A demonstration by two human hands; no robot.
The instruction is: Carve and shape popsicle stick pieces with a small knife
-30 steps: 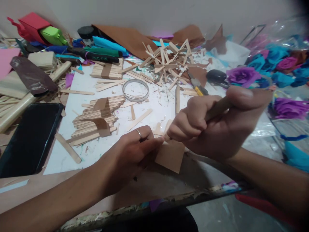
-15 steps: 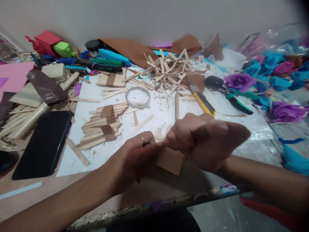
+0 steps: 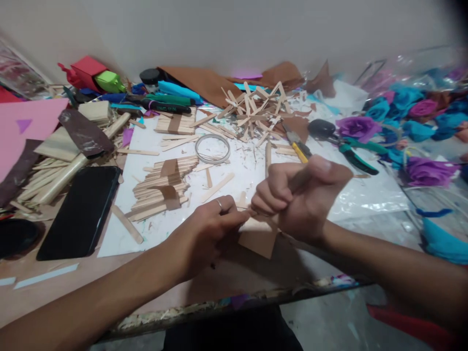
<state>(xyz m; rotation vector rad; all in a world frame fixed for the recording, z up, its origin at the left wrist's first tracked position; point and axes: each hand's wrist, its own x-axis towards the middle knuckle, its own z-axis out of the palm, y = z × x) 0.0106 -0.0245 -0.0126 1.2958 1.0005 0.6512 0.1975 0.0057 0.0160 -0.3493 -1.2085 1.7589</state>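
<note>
In the head view my left hand (image 3: 214, 224), with a ring on one finger, is curled low over the table's front part. Its index fingertip reaches my right hand; what its lower fingers grip is hidden. My right hand (image 3: 292, 200) is closed in a fist, thumb up, around a slim brown stick (image 3: 300, 180), of which only a short length shows. Below the meeting fingertips is a flat tan square piece (image 3: 259, 238). Banded bundles of craft sticks (image 3: 161, 190) lie left of the hands, near a ring-shaped roll of tape (image 3: 212, 148).
A pile of craft sticks (image 3: 256, 109) lies at the back. A yellow utility knife (image 3: 300, 150) and green-handled pliers (image 3: 356, 156) are on the right, by paper flowers (image 3: 358, 127). A black phone (image 3: 80, 209) lies left. The table's front edge (image 3: 204, 309) is close.
The view has shifted slightly, moving the table items on the left rightward. My right hand has moved a little left and its fist now shows more clearly; both hands remain together.
</note>
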